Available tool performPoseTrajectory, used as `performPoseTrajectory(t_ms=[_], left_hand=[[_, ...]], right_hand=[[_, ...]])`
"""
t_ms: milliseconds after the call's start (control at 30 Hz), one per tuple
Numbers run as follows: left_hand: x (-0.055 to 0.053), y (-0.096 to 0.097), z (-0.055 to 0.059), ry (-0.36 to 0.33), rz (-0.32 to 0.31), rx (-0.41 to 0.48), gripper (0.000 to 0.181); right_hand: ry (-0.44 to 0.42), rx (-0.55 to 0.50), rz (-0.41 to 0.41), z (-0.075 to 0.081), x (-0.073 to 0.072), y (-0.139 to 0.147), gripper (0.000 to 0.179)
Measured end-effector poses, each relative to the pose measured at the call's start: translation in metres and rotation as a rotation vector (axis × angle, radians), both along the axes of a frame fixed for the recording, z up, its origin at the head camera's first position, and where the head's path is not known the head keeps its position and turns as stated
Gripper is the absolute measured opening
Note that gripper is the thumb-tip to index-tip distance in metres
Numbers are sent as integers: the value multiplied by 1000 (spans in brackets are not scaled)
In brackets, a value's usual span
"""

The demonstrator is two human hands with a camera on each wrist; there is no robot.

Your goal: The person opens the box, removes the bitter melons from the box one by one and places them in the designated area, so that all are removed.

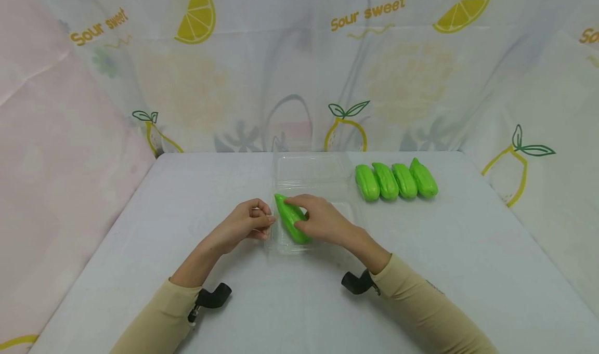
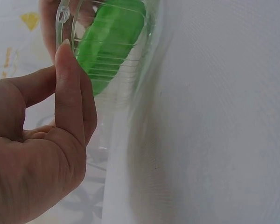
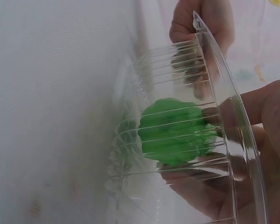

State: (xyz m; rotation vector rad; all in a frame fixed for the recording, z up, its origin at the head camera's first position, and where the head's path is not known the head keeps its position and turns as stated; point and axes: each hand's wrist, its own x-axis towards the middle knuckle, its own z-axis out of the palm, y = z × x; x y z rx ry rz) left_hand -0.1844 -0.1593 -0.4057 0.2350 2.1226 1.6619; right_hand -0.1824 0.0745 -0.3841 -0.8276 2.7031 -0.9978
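A clear plastic clamshell box [image 1: 345, 212] lies on the table with its lid [image 1: 311, 168] folded back toward the far edge. Inside its left part is a green ridged gourd [image 1: 287, 213], like a bitter melon, tilted with the pointed end away from me. My right hand [image 1: 327, 221] holds this gourd with thumb and fingers; in the right wrist view the gourd [image 3: 177, 133] shows through the ribbed box wall. At the box's left rim, my left hand [image 1: 241, 224] pinches the edge, seen closely in the left wrist view beside the rim [image 2: 60, 28].
Several more green gourds [image 1: 387, 181] lie side by side on the white table [image 1: 201, 187], right of the lid. A lemon-printed cloth [image 1: 252, 63] hangs behind the table and at its sides. Black wrist mounts [image 1: 215, 296] stick out from both sleeves.
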Motion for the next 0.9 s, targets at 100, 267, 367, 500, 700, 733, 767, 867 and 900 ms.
performPoseTrajectory(t_ms=[100,267,367,500,700,733,767,867,900], left_hand=[[0,0,0,-4,4,0,23],[1,0,1,-9,2,3,24],[1,0,1,-8,-4,2,26],[1,0,1,-9,-4,0,26],[-1,1,1,-12,2,-1,24],[-1,1,1,-11,3,-3,24],[-1,1,1,-10,1,-6,24],[-1,0,2,-11,1,-14,24],[-1,0,2,-11,0,-15,25]], right_hand=[[2,4,3,1,-1,2,57],[26,15,2,3,-3,8,57],[34,18,2,3,-4,11,58],[27,25,-9,4,-5,15,58],[38,20,-22,6,-5,23,57],[43,14,-20,7,-5,24,57],[47,11,-21,7,-5,26,57],[52,-4,-19,8,-6,30,57],[51,-9,-19,8,-6,32,57]])
